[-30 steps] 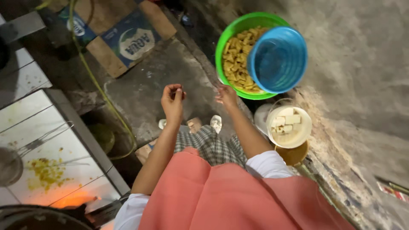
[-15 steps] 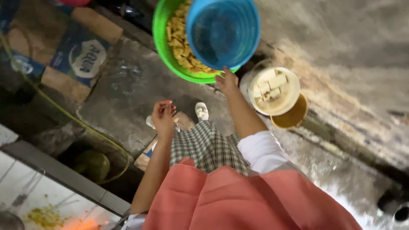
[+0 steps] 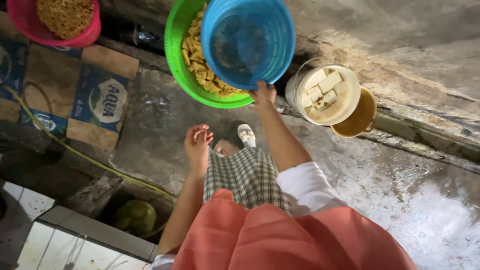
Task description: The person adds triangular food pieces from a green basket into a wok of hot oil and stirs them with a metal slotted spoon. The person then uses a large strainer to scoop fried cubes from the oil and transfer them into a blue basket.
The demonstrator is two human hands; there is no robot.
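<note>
My right hand (image 3: 263,93) grips the near rim of a blue plastic basket (image 3: 248,41), which sits inside a green basin (image 3: 178,56) holding several yellow-brown food pieces (image 3: 196,62). My left hand (image 3: 197,141) hangs free above the concrete floor with its fingers loosely curled, holding nothing. Below the hands are my checked trousers, a white sandal (image 3: 246,134) and an orange-pink garment.
A white bucket (image 3: 326,95) with pale cubes in liquid stands right of the basin, with a tan scoop (image 3: 356,120) beside it. A pink basin (image 3: 59,22) of crumbly food is at the top left. Flattened cardboard (image 3: 85,95), a yellow hose (image 3: 75,152) and a tiled counter (image 3: 75,240) lie left.
The view has swung towards the basins, which now sit closer and more central. My right hand has reached from the green basin's edge onto the blue basket's rim. The stove flame has left view.
</note>
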